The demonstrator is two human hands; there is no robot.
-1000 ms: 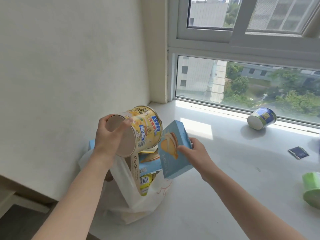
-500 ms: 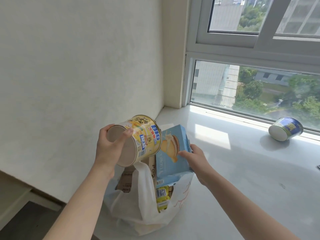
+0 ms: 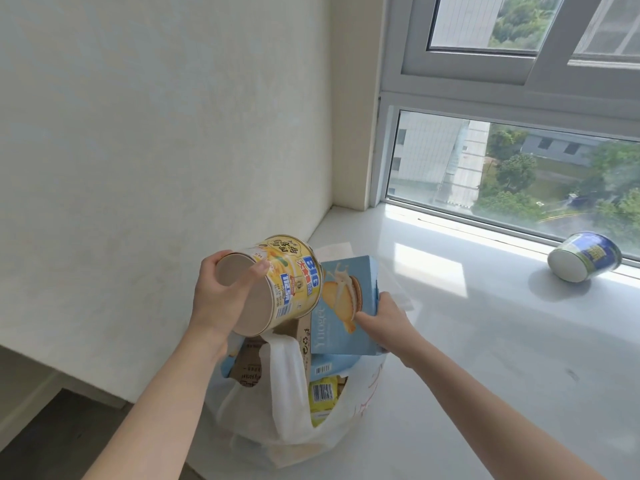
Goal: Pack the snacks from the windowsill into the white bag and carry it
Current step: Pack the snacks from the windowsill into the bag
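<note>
The white bag (image 3: 291, 403) stands open on the windowsill (image 3: 485, 358) near its left front corner, by the wall. Inside it I see a brown carton, a blue box and a yellow packet (image 3: 323, 396). My left hand (image 3: 221, 299) grips a yellow noodle cup (image 3: 280, 282) by its base, tilted on its side above the bag's left half. My right hand (image 3: 384, 320) holds a light blue biscuit box (image 3: 346, 306) upright, its lower end at the bag's mouth. A blue noodle cup (image 3: 585, 256) lies on its side by the window at the far right.
A plain wall runs along the left, close to the bag. The window frame (image 3: 384, 150) closes off the back of the sill. The floor (image 3: 52, 445) shows below the sill's front edge at lower left.
The view has swung left, so the items at the right have dropped out of sight. The biscuit box has come down to the bag's mouth, beside the yellow cup, which stays held above.
</note>
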